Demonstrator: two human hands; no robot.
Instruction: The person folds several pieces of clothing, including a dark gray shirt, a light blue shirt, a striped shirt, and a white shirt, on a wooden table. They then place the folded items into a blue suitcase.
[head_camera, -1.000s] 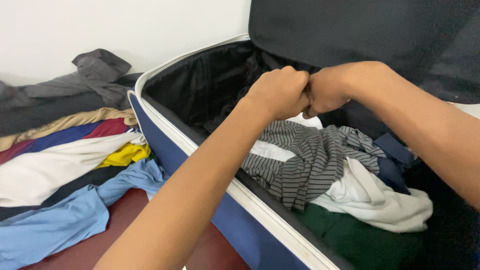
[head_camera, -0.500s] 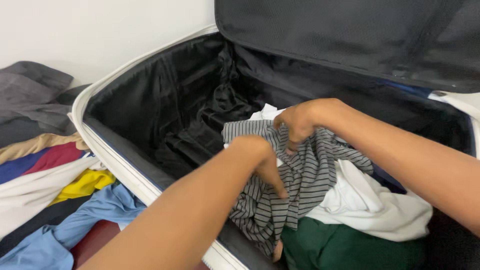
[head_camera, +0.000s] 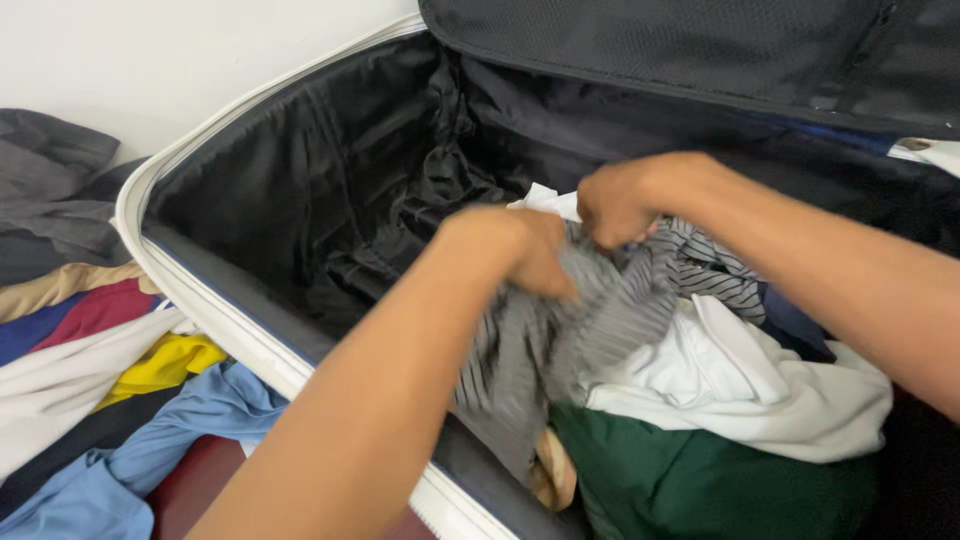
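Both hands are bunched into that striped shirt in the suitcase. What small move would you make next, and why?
Probably lift the striped shirt a little, clear of the pile. The left hand and right hand both grip it, but its lower part hangs down between the white garment and the suitcase rim, above the green cloth.

Just one view on my end, the head cam, so there's no second angle sharing any of the scene. It sits above and behind both forearms and tilts down and forward into the open navy fabric suitcase with the white zip edge (head_camera: 262, 357). It's close: the arms fill the bottom and right of the frame. The suitcase's black mesh-lined lid (head_camera: 650, 40) crosses the top, with a white wall (head_camera: 150, 60) at upper left and the pile of mixed coloured clothes (head_camera: 100, 380) at the left edge.
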